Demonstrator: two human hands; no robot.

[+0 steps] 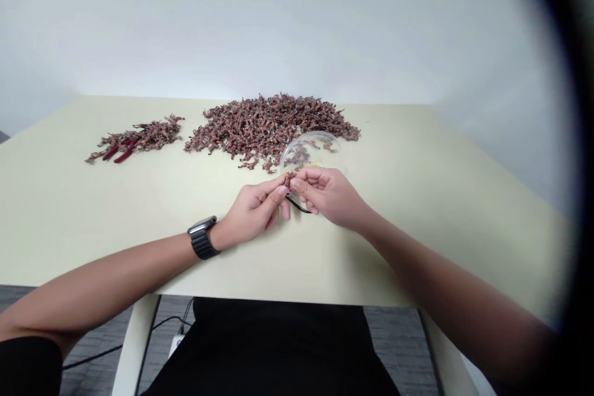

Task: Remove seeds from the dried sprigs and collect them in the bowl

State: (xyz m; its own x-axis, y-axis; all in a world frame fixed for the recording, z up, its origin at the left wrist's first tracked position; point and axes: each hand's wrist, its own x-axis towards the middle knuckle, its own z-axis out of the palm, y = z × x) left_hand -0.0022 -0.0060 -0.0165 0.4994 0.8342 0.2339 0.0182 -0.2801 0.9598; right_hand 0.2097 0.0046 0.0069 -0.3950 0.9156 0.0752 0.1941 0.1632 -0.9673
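My left hand [260, 207], a dark watch on its wrist, pinches a small reddish-brown piece [288, 180] between thumb and fingers. Meeting it from the other side, my right hand [327, 195] grips the same piece with thumb and index fingertip; the fingers cover much of it. Just behind both hands is a clear round plastic dish [297, 143] with tiny gold-coloured bits [317, 164] near its front edge. A thin black strip [299, 205], partly hidden, curves below the fingers.
A large heap of small brown, limbed pieces with dark tips [273, 124] lies behind the dish. To the left, a smaller pile [155, 135] partly covers a tool with two dark red handles [125, 151]. The pale yellow table [139, 216] ends at a white wall [260, 25].
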